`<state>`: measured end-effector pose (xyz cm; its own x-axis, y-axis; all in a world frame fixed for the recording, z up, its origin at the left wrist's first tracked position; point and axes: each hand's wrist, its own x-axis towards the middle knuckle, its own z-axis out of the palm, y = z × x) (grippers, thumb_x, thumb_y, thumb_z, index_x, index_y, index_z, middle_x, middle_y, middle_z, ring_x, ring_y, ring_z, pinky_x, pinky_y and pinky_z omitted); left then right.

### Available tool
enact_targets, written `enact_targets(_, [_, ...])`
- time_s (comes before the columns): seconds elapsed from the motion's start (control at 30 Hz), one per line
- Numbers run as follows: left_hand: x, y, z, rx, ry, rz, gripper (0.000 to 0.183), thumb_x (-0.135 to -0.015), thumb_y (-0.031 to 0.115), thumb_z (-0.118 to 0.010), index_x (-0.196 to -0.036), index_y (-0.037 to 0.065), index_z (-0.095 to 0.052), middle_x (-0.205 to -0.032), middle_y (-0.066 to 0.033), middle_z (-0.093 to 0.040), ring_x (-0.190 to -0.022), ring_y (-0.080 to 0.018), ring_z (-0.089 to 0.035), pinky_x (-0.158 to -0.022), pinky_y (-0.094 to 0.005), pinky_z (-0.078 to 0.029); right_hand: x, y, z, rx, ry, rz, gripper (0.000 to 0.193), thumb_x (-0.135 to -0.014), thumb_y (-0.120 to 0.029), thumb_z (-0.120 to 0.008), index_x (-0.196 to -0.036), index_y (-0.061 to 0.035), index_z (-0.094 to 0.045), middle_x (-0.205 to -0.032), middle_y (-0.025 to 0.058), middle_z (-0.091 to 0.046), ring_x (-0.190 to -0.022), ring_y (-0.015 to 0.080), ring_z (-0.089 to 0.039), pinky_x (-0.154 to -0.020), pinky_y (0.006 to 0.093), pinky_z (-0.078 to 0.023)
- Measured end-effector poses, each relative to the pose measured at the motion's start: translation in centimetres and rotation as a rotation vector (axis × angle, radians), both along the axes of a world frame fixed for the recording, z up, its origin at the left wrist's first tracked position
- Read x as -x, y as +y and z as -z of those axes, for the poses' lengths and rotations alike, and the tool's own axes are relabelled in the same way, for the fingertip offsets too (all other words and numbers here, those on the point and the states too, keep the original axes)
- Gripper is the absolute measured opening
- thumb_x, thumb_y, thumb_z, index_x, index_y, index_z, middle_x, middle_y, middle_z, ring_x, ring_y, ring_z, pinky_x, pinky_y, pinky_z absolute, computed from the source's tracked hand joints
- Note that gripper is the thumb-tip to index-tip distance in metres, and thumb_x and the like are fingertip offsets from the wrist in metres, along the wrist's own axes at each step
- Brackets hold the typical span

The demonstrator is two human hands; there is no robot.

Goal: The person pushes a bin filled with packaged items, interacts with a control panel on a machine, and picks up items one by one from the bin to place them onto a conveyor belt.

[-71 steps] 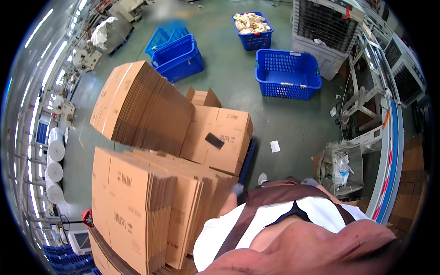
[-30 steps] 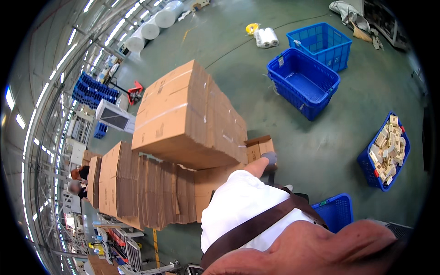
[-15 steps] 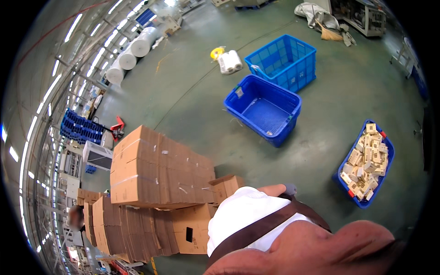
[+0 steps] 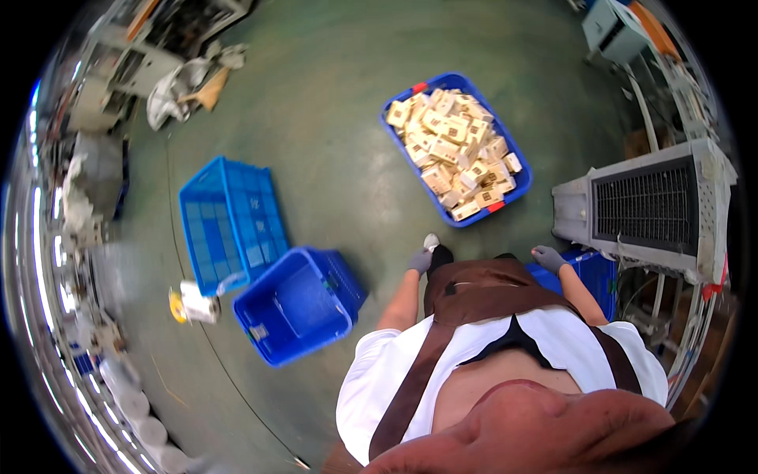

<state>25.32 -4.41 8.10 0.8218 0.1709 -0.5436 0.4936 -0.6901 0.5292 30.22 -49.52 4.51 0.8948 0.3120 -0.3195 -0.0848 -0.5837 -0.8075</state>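
Green floor (image 4: 339, 158) carries a blue basket (image 4: 509, 134), upper centre, heaped with small cream, dark-marked boxes (image 4: 454, 146); left hand (image 4: 420, 261), right hand (image 4: 548, 257): finger closure cannot be determined.

A grey air cooler (image 4: 646, 207) stands at the right, a broom (image 4: 212, 89) beside pale cloth (image 4: 167, 93) at upper left, big white rolls (image 4: 148, 431) at lower left.

- Open floor (image 4: 355, 182) fwd-left btwn dark-blue bin (image 4: 343, 276) n full basket (image 4: 524, 175), L hand (image 4: 418, 259) could pass tbh
- R side's tight: blue tub (image 4: 598, 284) right by R hand (image 4: 548, 257), grey grilled unit (image 4: 643, 205) beyond
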Motion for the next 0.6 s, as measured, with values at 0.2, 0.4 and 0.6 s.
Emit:
enact_targets(0.2, [0.8, 7.8, 6.2, 0.157, -0.144, -0.316, 0.037, -0.086, 0.030, -0.049, -0.104, 0.000, -0.061, -0.090, -0.0158, -0.065, -0.081, -0.0228, -0.062, -0.073, -0.0333, -0.048, 0.2, -0.9, -0.9, -0.250, 0.498, 0.284, 0.027, -0.091, -0.029, -0.048, -0.086, -0.0050, -0.058, -0.069, 0.0059, -0.056, -0.056, 0.0144, -0.050, -0.050, 0.0289, -0.041])
enact_targets(0.4, [9.4, 0.3, -0.3, 0.020, -0.106, -0.254, 0.048, -0.092, 0.043, -0.039, -0.109, 0.003, -0.059, -0.104, -0.0252, -0.060, -0.102, -0.0424, -0.054, -0.085, -0.0456, -0.044, 6.9, -4.8, 3.6, 0.136, 0.030, 0.028, 0.027, -0.091, -0.030, -0.048, -0.084, -0.0066, -0.059, -0.066, 0.0058, -0.058, -0.057, 0.0159, -0.053, -0.054, 0.0319, -0.044])
enact_targets(0.6, [24.8, -8.3, -2.3, 0.420, 0.018, -1.029, 0.061, -0.085, 0.021, -0.059, -0.134, -0.001, -0.028, -0.113, -0.0144, -0.054, -0.096, -0.0273, -0.056, -0.080, -0.0379, -0.048, 7.8, -5.0, 1.2, 0.334, 0.129, -0.032, 0.065, -0.085, -0.040, -0.056, -0.134, -0.0055, -0.032, -0.118, 0.0252, -0.052, -0.111, 0.0351, -0.052, -0.089, 0.0411, -0.044])
